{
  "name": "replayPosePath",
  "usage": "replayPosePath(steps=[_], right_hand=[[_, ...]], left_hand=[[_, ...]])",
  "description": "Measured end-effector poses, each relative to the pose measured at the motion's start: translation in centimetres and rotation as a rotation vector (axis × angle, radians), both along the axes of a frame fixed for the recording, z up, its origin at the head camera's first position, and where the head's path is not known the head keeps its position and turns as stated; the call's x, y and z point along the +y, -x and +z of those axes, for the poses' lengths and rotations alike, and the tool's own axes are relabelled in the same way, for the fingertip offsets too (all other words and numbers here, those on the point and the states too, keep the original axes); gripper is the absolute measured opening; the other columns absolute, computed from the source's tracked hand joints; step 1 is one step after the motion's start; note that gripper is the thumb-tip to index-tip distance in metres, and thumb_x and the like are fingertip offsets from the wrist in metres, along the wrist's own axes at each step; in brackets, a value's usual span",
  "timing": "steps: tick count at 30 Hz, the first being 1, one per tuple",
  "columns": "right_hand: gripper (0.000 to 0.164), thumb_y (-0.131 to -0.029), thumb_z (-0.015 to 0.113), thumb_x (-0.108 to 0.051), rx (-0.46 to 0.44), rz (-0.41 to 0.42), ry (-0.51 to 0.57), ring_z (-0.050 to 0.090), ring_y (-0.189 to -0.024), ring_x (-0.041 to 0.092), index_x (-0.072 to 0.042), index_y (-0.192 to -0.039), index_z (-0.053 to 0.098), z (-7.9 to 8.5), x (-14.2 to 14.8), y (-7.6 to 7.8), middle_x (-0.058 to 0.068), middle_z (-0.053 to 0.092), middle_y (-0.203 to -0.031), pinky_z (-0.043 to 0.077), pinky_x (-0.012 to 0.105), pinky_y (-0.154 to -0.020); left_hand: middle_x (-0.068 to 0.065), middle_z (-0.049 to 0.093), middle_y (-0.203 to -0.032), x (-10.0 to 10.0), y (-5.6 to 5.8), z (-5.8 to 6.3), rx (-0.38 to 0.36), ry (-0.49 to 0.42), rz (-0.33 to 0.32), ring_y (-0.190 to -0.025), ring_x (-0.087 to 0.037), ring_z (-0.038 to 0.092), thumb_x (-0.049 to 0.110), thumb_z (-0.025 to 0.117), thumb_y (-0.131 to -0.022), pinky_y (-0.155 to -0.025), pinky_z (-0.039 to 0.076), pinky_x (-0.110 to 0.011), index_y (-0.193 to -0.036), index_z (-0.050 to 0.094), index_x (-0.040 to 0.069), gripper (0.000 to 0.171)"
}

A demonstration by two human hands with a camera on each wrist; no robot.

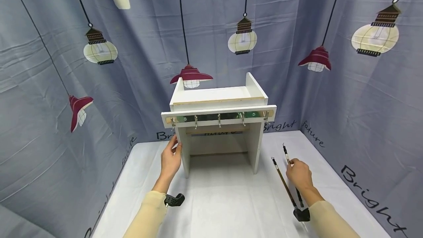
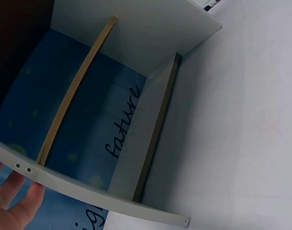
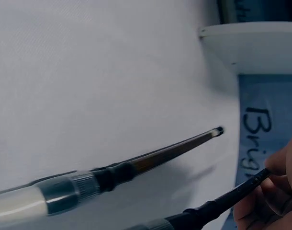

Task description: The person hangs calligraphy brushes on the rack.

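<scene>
A white wooden shelf (image 1: 219, 94) with a rail of metal hooks (image 1: 219, 117) across its front stands upright on the table. My left hand (image 1: 170, 159) is at its left side panel (image 1: 183, 150). In the left wrist view, the fingertips (image 2: 33, 194) touch that panel's outer edge. On the right, my right hand (image 1: 300, 173) pinches the thin dark handle of a calligraphy brush (image 3: 222, 199). Another calligraphy brush (image 1: 283, 181), brown-handled, lies beside it on the left; its pale bristle end (image 3: 21, 208) shows under a clear cap in the right wrist view.
White cloth covers the table (image 1: 224, 208). Grey-blue curtains (image 1: 145, 47) printed with lamps and lettering close in the back and sides. Black wrist cameras (image 1: 175, 199) sit on both wrists.
</scene>
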State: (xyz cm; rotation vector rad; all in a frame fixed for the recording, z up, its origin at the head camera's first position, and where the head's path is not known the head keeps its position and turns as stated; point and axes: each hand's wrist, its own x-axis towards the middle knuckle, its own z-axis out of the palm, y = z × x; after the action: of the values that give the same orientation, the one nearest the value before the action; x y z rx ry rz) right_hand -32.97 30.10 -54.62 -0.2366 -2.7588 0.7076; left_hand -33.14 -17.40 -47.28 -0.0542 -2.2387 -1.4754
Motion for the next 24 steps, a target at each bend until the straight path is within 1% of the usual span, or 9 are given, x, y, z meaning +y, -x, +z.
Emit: replayPosePath(steps=[4, 8, 11, 15, 21, 24], right_hand=[[0.031, -0.1, 0.054, -0.011, 0.048, 0.014, 0.042, 0.066, -0.086, 0.043, 0.014, -0.118, 0.062, 1.0, -0.6, -0.6, 0.027, 0.068, -0.093, 0.054, 0.055, -0.069], [0.03, -0.1, 0.056, -0.011, 0.131, 0.034, 0.077, 0.064, -0.079, 0.036, 0.012, -0.118, 0.064, 2.5, -1.4, -1.4, 0.02, 0.069, -0.088, 0.05, 0.049, -0.065], [0.03, -0.099, 0.058, -0.011, 0.188, 0.033, 0.092, 0.063, -0.078, 0.034, 0.01, -0.119, 0.065, 3.7, -2.0, -2.0, 0.017, 0.069, -0.086, 0.048, 0.044, -0.064], [0.028, -0.1, 0.059, -0.012, 0.239, 0.027, 0.12, 0.062, -0.077, 0.032, 0.008, -0.119, 0.066, 5.2, -2.8, -2.6, 0.015, 0.068, -0.086, 0.045, 0.038, -0.063], [0.026, -0.1, 0.061, -0.012, 0.327, 0.046, 0.151, 0.066, -0.077, 0.028, 0.005, -0.119, 0.067, 7.2, -3.7, -4.0, 0.013, 0.068, -0.088, 0.047, 0.035, -0.065], [0.026, -0.101, 0.061, -0.013, 0.363, 0.057, 0.164, 0.066, -0.078, 0.025, 0.003, -0.121, 0.067, 8.3, -4.3, -4.8, 0.012, 0.069, -0.09, 0.047, 0.033, -0.066]], left_hand=[[-0.018, 0.057, -0.15, 0.0, -0.1, -0.2, -0.003, 0.002, 0.007, -0.127, -0.041, 0.064, 0.021, 0.055, -0.108, -0.1, 0.056, -0.053, -0.156, 0.046, 0.012, 0.05], [-0.017, 0.057, -0.149, 0.0, 0.0, -0.1, 0.003, 0.002, 0.011, -0.127, -0.041, 0.064, 0.022, 0.055, -0.108, -0.1, 0.056, -0.053, -0.156, 0.047, 0.012, 0.049], [-0.017, 0.058, -0.149, 0.0, 0.2, 0.0, 0.008, 0.008, 0.011, -0.126, -0.041, 0.064, 0.022, 0.055, -0.108, -0.099, 0.056, -0.053, -0.155, 0.047, 0.012, 0.049], [-0.017, 0.058, -0.149, 0.0, 0.2, 0.1, 0.009, 0.004, 0.01, -0.126, -0.041, 0.064, 0.022, 0.055, -0.108, -0.098, 0.057, -0.053, -0.155, 0.047, 0.011, 0.049], [-0.018, 0.058, -0.149, -0.1, 0.3, -0.1, 0.01, 0.014, 0.009, -0.126, -0.042, 0.064, 0.022, 0.055, -0.108, -0.098, 0.057, -0.053, -0.155, 0.047, 0.01, 0.05], [-0.019, 0.057, -0.149, -0.1, 0.2, -0.1, 0.011, 0.017, 0.006, -0.126, -0.043, 0.064, 0.022, 0.055, -0.108, -0.099, 0.057, -0.052, -0.155, 0.047, 0.01, 0.05]])
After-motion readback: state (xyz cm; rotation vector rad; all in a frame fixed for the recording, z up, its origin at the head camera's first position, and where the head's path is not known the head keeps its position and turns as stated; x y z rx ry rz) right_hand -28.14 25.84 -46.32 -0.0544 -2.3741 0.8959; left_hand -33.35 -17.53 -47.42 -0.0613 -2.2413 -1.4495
